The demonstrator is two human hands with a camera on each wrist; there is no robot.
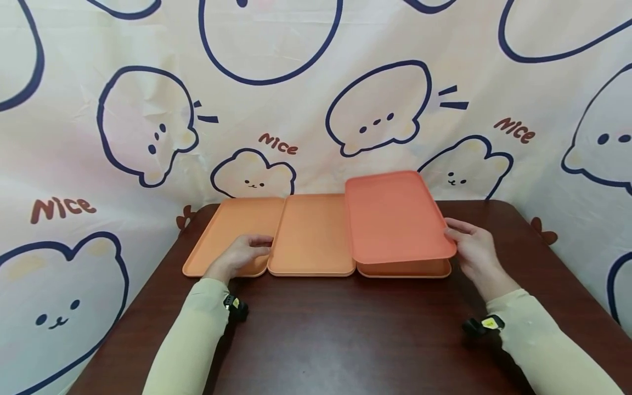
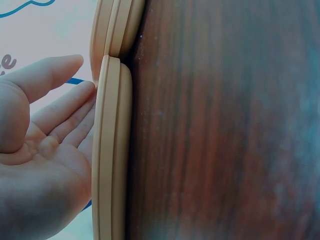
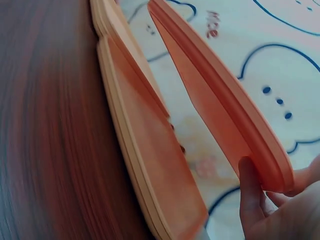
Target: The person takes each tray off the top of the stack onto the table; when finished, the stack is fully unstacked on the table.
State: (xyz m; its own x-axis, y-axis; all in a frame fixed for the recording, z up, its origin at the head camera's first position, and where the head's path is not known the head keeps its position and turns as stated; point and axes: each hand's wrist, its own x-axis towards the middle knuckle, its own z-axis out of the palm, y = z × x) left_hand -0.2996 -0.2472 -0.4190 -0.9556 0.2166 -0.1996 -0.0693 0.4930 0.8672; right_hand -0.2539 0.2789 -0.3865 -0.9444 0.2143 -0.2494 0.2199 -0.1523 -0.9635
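My right hand point(image 1: 478, 249) pinches the right edge of a coral-red tray point(image 1: 397, 219), thumb on one face and fingers on the other. This tray is raised and tilted over an orange tray point(image 1: 405, 269) on the table; in the right wrist view, a gap separates the coral tray point(image 3: 220, 95) from the orange one point(image 3: 150, 145). My left hand point(image 1: 247, 252) lies over the left orange tray point(image 1: 237, 219), fingertips by the left edge of the middle orange tray point(image 1: 316, 236). The left wrist view shows that hand point(image 2: 55, 130) with extended fingers, gripping nothing.
Three orange places of trays stand side by side along the back of the dark brown table point(image 1: 336, 329). Their edges point(image 2: 111, 150) look doubled, as if stacked. A cartoon-printed cloth point(image 1: 306, 109) hangs right behind and beside the table.
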